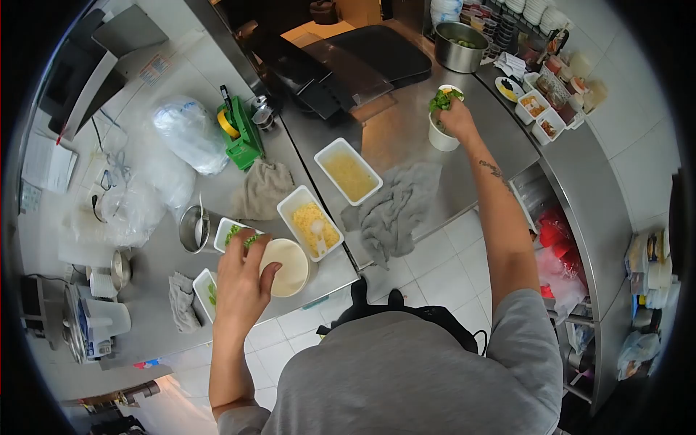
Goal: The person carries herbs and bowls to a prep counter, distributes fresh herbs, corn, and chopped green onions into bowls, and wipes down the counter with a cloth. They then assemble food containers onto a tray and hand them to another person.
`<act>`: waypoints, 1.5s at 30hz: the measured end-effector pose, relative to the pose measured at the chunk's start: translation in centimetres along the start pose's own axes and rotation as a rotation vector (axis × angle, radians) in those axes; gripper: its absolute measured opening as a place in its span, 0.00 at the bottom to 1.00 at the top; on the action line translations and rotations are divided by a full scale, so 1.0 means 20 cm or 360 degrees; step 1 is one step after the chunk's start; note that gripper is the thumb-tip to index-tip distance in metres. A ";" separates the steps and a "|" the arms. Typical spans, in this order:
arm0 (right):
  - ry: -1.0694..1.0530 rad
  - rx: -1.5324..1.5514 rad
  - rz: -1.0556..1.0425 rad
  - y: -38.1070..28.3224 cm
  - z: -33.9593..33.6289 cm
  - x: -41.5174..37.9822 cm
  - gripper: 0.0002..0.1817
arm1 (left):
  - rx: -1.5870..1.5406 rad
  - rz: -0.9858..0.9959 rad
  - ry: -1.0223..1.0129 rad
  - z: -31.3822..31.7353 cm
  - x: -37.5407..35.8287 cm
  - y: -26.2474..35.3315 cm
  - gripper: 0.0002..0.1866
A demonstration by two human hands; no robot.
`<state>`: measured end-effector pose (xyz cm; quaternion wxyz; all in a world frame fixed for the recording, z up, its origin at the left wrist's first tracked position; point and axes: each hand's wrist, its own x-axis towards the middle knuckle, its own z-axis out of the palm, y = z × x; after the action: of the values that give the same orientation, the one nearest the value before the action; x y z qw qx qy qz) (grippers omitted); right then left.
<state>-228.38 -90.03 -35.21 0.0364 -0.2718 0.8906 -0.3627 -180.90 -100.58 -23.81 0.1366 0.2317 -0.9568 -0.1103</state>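
On the right, my right hand (457, 118) reaches over the steel counter, its fingers closed at a bunch of green leaves (439, 100). Behind the leaves shows the rim of a white cup (452, 89); a second white cup (443, 140) stands just under the hand. My left hand (243, 279) hovers with fingers apart over a white tray of chopped greens (233, 234). Its thumb is right at the rim of a round cream-coloured tub (286, 270). Beside the tub sits a white tray of yellow shreds (313, 222) with a small white scoop in it.
A tray of yellowish liquid (348, 174) and a grey cloth (399, 203) lie mid-counter. A steel pot (460, 47) stands at the back right, near small sauce containers (549, 125). Left are a green tape dispenser (243, 134), plastic bags (190, 134) and a steel cup (196, 230). An open drawer (533, 190) is at right.
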 end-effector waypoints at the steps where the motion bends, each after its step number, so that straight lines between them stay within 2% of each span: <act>1: -0.0013 0.0112 0.0015 0.01 0.00 0.03 0.24 | 0.0029 0.0090 0.0001 0.01 0.05 0.00 0.21; 6: -0.0036 0.0723 0.0198 0.06 0.07 0.13 0.23 | -0.0038 0.0469 -0.0146 0.08 0.30 0.07 0.20; 9: -0.0074 0.0751 0.0163 0.05 0.06 0.10 0.23 | -0.0047 0.0679 -0.0188 0.12 0.42 0.12 0.18; 15: 0.0205 -0.0538 -0.0184 0.11 -0.06 0.05 0.22 | 0.0002 0.0891 -0.0173 0.19 0.55 0.14 0.15; 18: 0.0231 -0.0553 -0.0132 0.15 -0.10 0.07 0.20 | -0.0007 0.0908 -0.0232 0.22 0.59 0.13 0.12; 21: 0.0126 -0.0373 0.0144 0.09 -0.14 0.05 0.24 | 0.0008 0.0919 -0.0270 0.27 0.61 0.10 0.11; 24: 0.0195 -0.0586 -0.0188 0.07 -0.13 0.01 0.22 | 0.0004 0.0931 -0.0202 0.28 0.63 0.09 0.12; 27: -0.0292 -0.0436 -0.0349 0.11 -0.17 0.08 0.21 | -0.0055 0.0885 -0.0229 0.29 0.63 0.07 0.13; 30: -0.0225 -0.0671 -0.0438 0.12 -0.24 0.10 0.17 | -0.0072 0.0840 -0.0233 0.29 0.62 0.05 0.13; 33: -0.0133 -0.1275 -0.0547 0.10 -0.25 0.07 0.13 | -0.0121 0.0799 -0.0181 0.27 0.62 0.02 0.13; 36: -0.0075 -0.1728 -0.0396 -0.01 -0.28 0.06 0.10 | -0.0127 0.0694 -0.0198 0.25 0.63 -0.04 0.10; 38: 0.0096 -0.1574 -0.0223 0.04 -0.30 0.13 0.09 | -0.0145 0.0648 -0.0111 0.22 0.64 -0.08 0.08; 40: 0.0114 -0.1274 0.0087 0.09 -0.32 0.16 0.12 | -0.0159 0.0567 -0.0042 0.20 0.64 -0.14 0.07; 42: 0.0286 -0.0839 -0.0250 0.40 -0.29 0.20 0.14 | -0.0178 0.0457 0.0003 0.19 0.63 -0.20 0.06; 43: 0.0363 -0.0615 -0.0415 0.37 -0.26 0.17 0.15 | -0.0218 0.0459 0.0068 0.17 0.62 -0.23 0.06; 45: -0.0152 -0.0166 0.0485 0.22 -0.27 0.06 0.16 | -0.0221 0.0339 0.0090 0.15 0.58 -0.27 0.06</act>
<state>-232.82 -84.71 -34.11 0.1191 -0.1522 0.9364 -0.2928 -189.53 -110.31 -25.57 0.1902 0.1217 -0.9618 -0.1546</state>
